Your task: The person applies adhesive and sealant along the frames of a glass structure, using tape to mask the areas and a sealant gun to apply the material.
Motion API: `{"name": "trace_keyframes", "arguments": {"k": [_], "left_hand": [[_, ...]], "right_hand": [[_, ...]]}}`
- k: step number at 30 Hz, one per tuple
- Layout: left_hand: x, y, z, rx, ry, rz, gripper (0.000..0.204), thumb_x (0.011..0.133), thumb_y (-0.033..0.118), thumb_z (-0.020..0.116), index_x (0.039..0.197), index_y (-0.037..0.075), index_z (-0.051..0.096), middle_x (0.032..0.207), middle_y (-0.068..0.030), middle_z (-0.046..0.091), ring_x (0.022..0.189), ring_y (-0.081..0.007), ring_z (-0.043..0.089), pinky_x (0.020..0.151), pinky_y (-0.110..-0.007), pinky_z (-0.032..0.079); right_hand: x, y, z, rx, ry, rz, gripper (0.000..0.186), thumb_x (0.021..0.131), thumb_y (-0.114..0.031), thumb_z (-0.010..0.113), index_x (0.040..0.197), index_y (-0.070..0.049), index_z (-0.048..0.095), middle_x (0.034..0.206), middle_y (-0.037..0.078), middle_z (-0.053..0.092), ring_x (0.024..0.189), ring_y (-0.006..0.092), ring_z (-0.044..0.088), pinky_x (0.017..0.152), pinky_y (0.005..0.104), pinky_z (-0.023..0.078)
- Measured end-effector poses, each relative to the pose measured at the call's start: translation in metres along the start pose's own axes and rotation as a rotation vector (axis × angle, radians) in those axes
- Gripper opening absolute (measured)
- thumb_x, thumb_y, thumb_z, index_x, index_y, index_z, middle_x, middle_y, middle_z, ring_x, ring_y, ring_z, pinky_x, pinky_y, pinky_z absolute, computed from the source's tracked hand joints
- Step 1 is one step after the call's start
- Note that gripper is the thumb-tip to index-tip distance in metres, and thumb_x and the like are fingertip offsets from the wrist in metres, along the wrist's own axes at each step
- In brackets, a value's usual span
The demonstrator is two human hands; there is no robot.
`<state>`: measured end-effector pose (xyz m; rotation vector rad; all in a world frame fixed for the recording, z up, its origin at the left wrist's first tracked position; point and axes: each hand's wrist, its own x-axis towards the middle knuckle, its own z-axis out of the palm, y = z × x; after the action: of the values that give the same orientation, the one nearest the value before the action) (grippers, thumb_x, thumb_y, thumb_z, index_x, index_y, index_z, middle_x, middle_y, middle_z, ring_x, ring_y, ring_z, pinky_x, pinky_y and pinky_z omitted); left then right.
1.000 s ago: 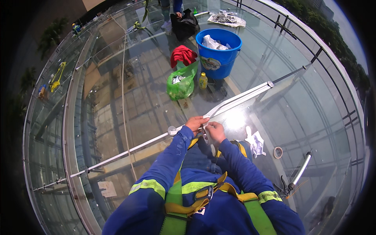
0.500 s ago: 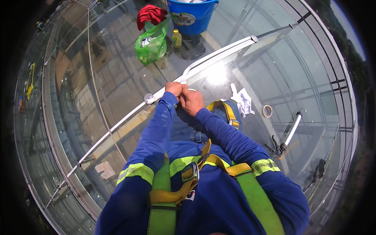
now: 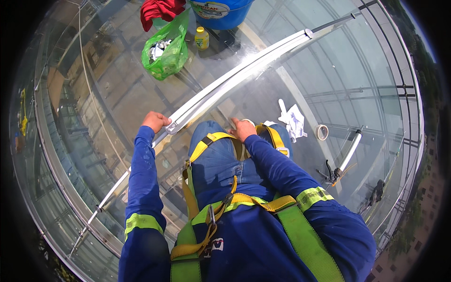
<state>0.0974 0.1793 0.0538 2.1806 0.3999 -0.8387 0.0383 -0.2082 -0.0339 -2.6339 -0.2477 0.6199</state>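
A long white strip [image 3: 235, 75] runs slantwise over the glass, from near my left hand to a small round fitting [image 3: 308, 34] at the far right. My left hand [image 3: 156, 121] is closed at the strip's near left end, thumb and fingertips pressed on its edge. Over my right thigh, my right hand [image 3: 243, 129] has its fingers curled around what looks like a roll of tape [image 3: 250, 122]. Just a pale curved rim of it shows; the rest is hidden by the hand.
Beyond the strip stand a green plastic bag [image 3: 176, 54], a yellow bottle [image 3: 202, 38], a red cloth [image 3: 159, 10] and a blue bucket [image 3: 221, 16]. To my right lie crumpled white paper [image 3: 293, 121], a tape roll [image 3: 322, 132] and a caulking gun [image 3: 350, 152].
My hands have parted: the left moved left along the strip, the right came back to my thigh. The strip, bowed before, now lies straighter. The view has shifted slightly.
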Motion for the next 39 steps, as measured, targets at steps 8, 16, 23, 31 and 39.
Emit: {"name": "trace_keyframes", "arguments": {"k": [8, 16, 23, 31, 39], "left_hand": [[0.011, -0.019, -0.008, -0.307, -0.106, -0.013, 0.020, 0.085, 0.018, 0.080, 0.090, -0.002, 0.077, 0.068, -0.0045, 0.069, 0.059, -0.0090, 0.059, 0.057, -0.027, 0.047], [0.084, -0.103, 0.040, -0.095, 0.015, 0.064, 0.023, 0.084, 0.019, 0.080, 0.091, -0.003, 0.077, 0.071, -0.0065, 0.071, 0.064, -0.0118, 0.059, 0.063, -0.032, 0.048], [0.105, -0.118, 0.056, -0.073, 0.026, 0.004, 0.023, 0.084, 0.019, 0.080, 0.089, -0.002, 0.076, 0.070, -0.0055, 0.071, 0.063, -0.0109, 0.057, 0.062, -0.032, 0.047], [0.120, -0.121, 0.050, -0.059, -0.034, -0.028, 0.023, 0.084, 0.020, 0.080, 0.087, -0.002, 0.076, 0.068, -0.0045, 0.069, 0.062, -0.0107, 0.056, 0.062, -0.032, 0.046], [0.123, -0.127, 0.049, -0.151, -0.059, -0.047, 0.023, 0.084, 0.020, 0.081, 0.086, -0.003, 0.076, 0.068, -0.0037, 0.068, 0.062, -0.0104, 0.054, 0.061, -0.031, 0.045]], "right_hand": [[0.045, 0.005, -0.010, 0.191, 0.192, 0.169, 0.064, 0.087, -0.023, 0.073, 0.143, -0.012, 0.045, 0.118, 0.025, 0.060, 0.105, 0.0442, 0.061, 0.089, 0.0504, 0.051], [0.121, -0.010, -0.018, 0.015, 0.342, 0.102, 0.082, 0.087, -0.030, 0.074, 0.157, -0.035, 0.031, 0.141, 0.028, 0.037, 0.128, 0.0458, 0.042, 0.101, 0.0583, 0.039], [0.155, 0.002, -0.017, -0.155, 0.259, 0.113, 0.070, 0.092, -0.049, 0.064, 0.154, -0.044, 0.033, 0.142, 0.025, 0.034, 0.130, 0.0413, 0.034, 0.102, 0.0608, 0.030], [0.164, 0.008, -0.011, -0.242, 0.200, 0.146, 0.063, 0.094, -0.059, 0.054, 0.153, -0.046, 0.034, 0.138, 0.022, 0.033, 0.125, 0.0402, 0.032, 0.100, 0.0638, 0.028], [0.164, 0.010, -0.009, -0.227, 0.202, 0.142, 0.061, 0.096, -0.060, 0.050, 0.153, -0.045, 0.034, 0.137, 0.021, 0.033, 0.125, 0.0400, 0.032, 0.101, 0.0645, 0.025]]}}
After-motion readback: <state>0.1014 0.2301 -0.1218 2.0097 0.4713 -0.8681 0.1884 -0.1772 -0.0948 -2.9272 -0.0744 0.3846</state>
